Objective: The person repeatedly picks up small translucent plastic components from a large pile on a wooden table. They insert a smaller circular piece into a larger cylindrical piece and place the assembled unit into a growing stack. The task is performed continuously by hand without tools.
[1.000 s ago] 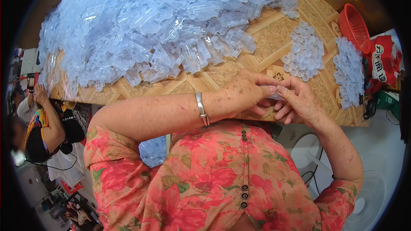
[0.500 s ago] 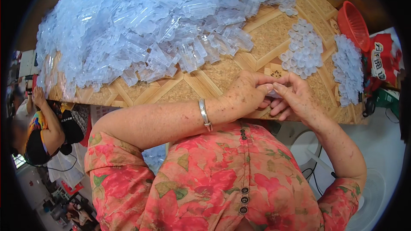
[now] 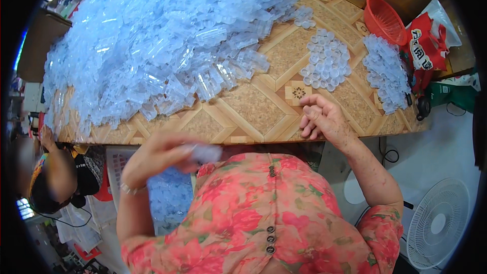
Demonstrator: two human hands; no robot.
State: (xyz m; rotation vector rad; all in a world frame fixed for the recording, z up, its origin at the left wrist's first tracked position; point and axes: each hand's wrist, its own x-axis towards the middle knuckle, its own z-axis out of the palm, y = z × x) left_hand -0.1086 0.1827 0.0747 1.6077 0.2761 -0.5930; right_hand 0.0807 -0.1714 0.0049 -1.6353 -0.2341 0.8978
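Now, your left hand [image 3: 165, 153]: blurred, fingers and thumb pinched on one piece, at the table's near edge.
Held piece: a small translucent bluish plastic piece [image 3: 205, 153], at 3 o'clock from your left hand, its long axis seemingly 9-to-3; blur hides its exact shape. Your left hand is the nearer; your right is well apart.
Crate: a white perforated plastic crate [image 3: 117, 165] bearing translucent bluish pieces [image 3: 171, 195], its contents at 6 o'clock from your left hand. Your left forearm partly covers it; your floral shirt [image 3: 253, 198] borders the held piece at 4 o'clock.
Right hand: your right hand [image 3: 324, 118] rests by the table edge, fingers loosely curled, nothing visible between them.
Table: a brown patterned tabletop [image 3: 253, 116], its edge just above the held piece.
Round parts: a cluster of small clear round plastic parts [image 3: 324, 61], 12 o'clock from your right hand.
Flat heap: small translucent bluish pieces [image 3: 384, 71], at 2 o'clock.
Big pile: a broad heap of clear bluish plastic pieces [image 3: 167, 45], 12 o'clock from your left hand.
Basket: a red plastic mesh basket [image 3: 378, 20], 1 o'clock from your right hand.
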